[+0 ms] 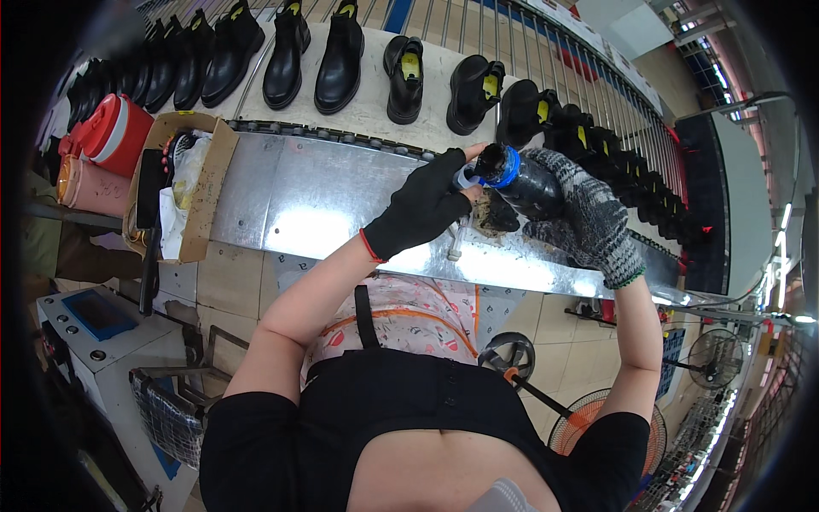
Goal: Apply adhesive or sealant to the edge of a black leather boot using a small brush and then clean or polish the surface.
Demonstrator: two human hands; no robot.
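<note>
- The right hand (583, 218), in a grey-and-white knit glove, is wrapped around the body of a dark bottle (527, 183), fingers curled tight about it, holding it nearly level with its blue neck band pointing toward the other hand.
- The left hand (424, 205), in a black fingerless glove, meets the bottle's mouth; its bare fingertips pinch a small white-and-dark piece there, either the cap or an applicator, too small to tell which.
- The bottle is held in the air just above the metal bench (316, 196), over its right part and near its far edge.
- Just below the bottle's mouth hangs a dark, glue-smeared brush or rag (493, 213), and a pale slim tool (456, 241) lies on the bench beneath the left hand.
- Done well, this wants the right hand's grip kept steady and the mouth tipped slightly up, so nothing runs out over the bench while the left hand's fingers work at the opening.
- Beyond the bench's far edge, black boots (339, 55) stand in a row on a pale conveyor (375, 102).
- At the bench's left end sits an open cardboard box (203, 192) with rags inside, and a red-and-white jug (115, 132) stands past it.
</note>
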